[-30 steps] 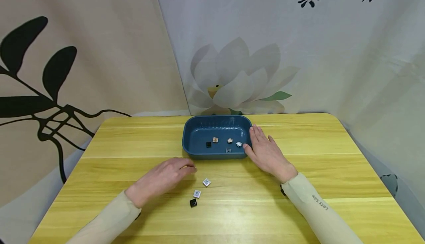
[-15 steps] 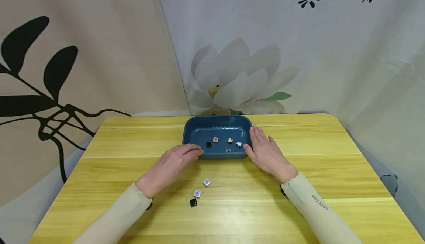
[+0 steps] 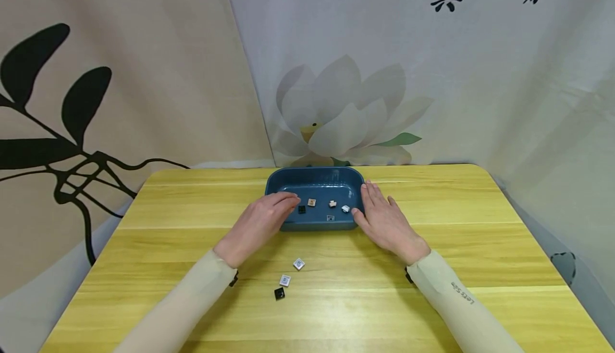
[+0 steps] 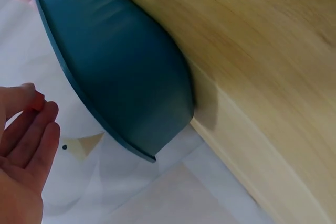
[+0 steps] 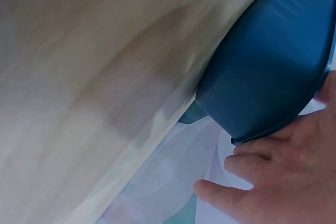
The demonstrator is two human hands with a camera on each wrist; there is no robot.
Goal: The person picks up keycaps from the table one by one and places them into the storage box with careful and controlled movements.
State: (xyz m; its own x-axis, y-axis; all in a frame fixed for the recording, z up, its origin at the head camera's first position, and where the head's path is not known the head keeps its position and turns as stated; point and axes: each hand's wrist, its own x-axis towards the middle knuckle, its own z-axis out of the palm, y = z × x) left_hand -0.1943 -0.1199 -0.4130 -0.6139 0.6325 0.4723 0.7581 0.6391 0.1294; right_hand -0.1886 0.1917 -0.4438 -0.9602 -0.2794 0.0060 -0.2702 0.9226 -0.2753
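Observation:
In the head view a blue rectangular tray stands at the table's far edge. My left hand is over its front left corner, thumb and fingers together. The left wrist view shows a small red piece pinched between thumb and fingertips, above the tray rim. My right hand rests against the tray's right end with straight fingers, the thumb at the front right corner. Inside the tray lie several small square keycap-like pieces, among them a black piece, a beige piece and a white piece.
On the wooden table in front of the tray lie two white square pieces, a farther one and a nearer one, plus a black piece. A printed cloth hangs behind the table.
My left hand has moved up and to the right, from the table before the tray to over its front left corner. The right hand and the loose pieces have stayed in place.

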